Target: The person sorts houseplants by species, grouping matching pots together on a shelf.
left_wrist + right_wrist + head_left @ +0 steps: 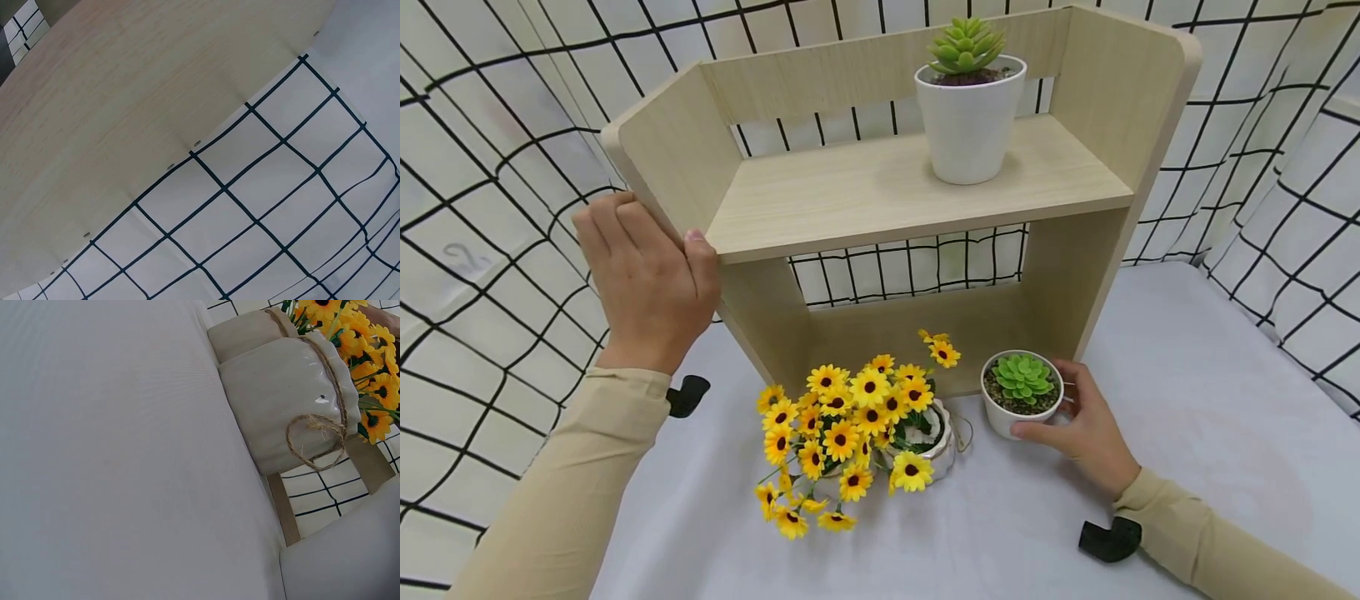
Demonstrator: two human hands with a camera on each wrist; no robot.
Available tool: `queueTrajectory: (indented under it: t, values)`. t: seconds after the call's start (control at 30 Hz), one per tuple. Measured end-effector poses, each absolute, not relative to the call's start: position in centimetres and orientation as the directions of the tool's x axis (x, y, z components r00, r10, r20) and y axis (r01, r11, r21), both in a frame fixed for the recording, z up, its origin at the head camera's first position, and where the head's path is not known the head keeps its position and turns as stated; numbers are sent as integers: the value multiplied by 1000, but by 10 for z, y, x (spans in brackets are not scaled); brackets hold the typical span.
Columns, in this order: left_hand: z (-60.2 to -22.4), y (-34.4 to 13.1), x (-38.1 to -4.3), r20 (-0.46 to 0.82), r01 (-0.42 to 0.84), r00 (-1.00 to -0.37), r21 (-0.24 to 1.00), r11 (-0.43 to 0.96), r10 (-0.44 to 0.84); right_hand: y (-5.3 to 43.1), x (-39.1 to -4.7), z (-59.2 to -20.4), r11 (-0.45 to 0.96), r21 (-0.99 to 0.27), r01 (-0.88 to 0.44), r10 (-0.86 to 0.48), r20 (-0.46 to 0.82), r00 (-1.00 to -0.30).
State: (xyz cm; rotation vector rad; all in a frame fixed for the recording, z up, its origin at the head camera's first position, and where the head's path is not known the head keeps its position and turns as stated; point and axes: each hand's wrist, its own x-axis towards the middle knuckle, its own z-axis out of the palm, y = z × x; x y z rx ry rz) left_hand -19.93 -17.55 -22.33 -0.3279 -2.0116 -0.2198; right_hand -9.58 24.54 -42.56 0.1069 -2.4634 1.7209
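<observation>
My left hand [651,287] grips the front edge of the left side panel of a pale wooden two-tier shelf [865,179], thumb near the upper board. The panel's outer face [144,106] fills much of the left wrist view. With my right hand [1086,425] I hold a small white pot with a green succulent [1021,379] by its right side, thumb in front and fingers behind. It is in front of the shelf's lower right. The pot's white wall [350,550] shows in the right wrist view's lower corner; my fingers are outside that view.
Left of the held pot stand two cream ceramic vases [281,403] tied with twine, filled with yellow flowers [850,433]. A taller white pot with a succulent [972,117] stands on the upper board. Black wire grid [1255,167] surrounds the white-covered table [1210,433].
</observation>
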Motion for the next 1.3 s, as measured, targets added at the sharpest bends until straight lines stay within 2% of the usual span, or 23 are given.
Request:
queueTrajectory:
  t: [0.47, 0.8, 1.3]
  values:
    - [-223, -177, -199, 893, 325, -428, 10, 946, 138, 240, -96, -425, 330, -939, -93, 9, 101, -995]
    - [-223, -176, -202, 910, 347, -390, 4, 938, 141, 238, -96, -426, 331, -937, -110, 14, 122, -992]
    - [-223, -178, -200, 901, 333, -406, -8, 943, 151, 230, -91, -404, 360, -912, -196, 55, 231, -971]
